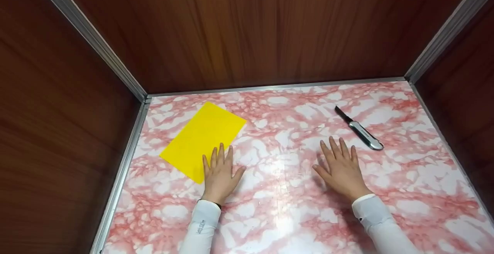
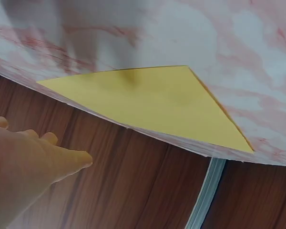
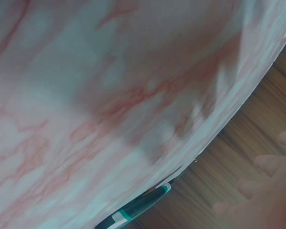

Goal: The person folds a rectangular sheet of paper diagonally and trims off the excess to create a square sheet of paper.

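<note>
A yellow sheet [image 1: 200, 138] lies at an angle on the left of the table, and its whole outline also shows in the left wrist view. My left hand [image 1: 220, 176] is spread flat, palm down, its fingers overlapping the sheet's lower right edge in the head view. Fingers straight and apart, my right hand [image 1: 341, 169] is also palm down and holds nothing. Just beyond its fingertips lies a utility knife [image 1: 362, 133] with a silver and dark handle and a dark blade pointing up and left. Part of its handle [image 3: 143, 205] shows in the right wrist view.
The table [image 1: 278, 142] has a red and white marbled top. Brown wood panels [image 1: 270, 30] rise at its back and both sides. Metal strips [image 1: 127, 146] run along the table's edges and the panel corners.
</note>
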### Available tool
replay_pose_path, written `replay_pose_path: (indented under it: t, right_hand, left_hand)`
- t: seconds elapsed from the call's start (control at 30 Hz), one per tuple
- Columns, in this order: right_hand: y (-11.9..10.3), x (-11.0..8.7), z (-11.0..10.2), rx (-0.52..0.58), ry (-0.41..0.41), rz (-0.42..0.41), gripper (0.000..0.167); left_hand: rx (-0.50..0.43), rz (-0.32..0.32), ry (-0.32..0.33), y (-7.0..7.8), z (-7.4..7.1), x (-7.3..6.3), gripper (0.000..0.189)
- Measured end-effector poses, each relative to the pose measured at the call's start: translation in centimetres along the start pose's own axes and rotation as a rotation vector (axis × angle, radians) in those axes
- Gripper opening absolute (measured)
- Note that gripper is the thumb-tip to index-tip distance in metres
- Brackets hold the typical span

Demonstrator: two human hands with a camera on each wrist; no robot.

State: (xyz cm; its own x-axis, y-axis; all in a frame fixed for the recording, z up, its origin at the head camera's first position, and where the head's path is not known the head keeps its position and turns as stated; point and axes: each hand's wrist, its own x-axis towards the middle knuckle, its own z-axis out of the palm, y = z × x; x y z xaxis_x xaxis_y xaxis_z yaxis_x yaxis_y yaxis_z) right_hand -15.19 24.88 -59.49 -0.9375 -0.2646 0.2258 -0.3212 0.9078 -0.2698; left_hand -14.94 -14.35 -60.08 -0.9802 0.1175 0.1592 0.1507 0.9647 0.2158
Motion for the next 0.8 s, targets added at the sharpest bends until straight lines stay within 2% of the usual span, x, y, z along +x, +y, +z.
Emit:
replay_pose_path:
  t: [0.17, 0.27, 0.33, 0.43, 0.67, 0.8]
  right_hand:
    - [-0.5, -0.4, 0.5, -0.009, -0.005, -0.047, 0.075]
    - [-0.8, -0.8, 0.9, -0.018, -0.023, -0.065, 0.074]
    - [-1.1, -1.0, 1.2, -0.031, -0.032, -0.077, 0.073]
    - [-1.5, -1.2, 1.6, -0.051, -0.043, -0.089, 0.073]
    - [-2.3, -1.2, 2.1, -0.067, -0.055, -0.115, 0.073]
    - [-2.7, -1.1, 2.3, -0.062, -0.054, -0.129, 0.072]
  left_hand:
    - [-0.031, -0.144, -0.043, -2.0, 0.3, -0.5, 0.080]
    - [-0.083, -0.227, -0.113, -2.8, 0.6, -1.1, 0.080]
    - [-0.106, -0.252, -0.154, -2.9, 0.8, -1.6, 0.079]
    - [-0.118, -0.231, -0.184, -2.7, 1.2, -1.9, 0.078]
    - [-0.070, -0.113, -0.160, -1.3, 1.8, -1.8, 0.077]
    - [-0.047, -0.067, -0.187, -0.3, 2.2, -1.9, 0.076]
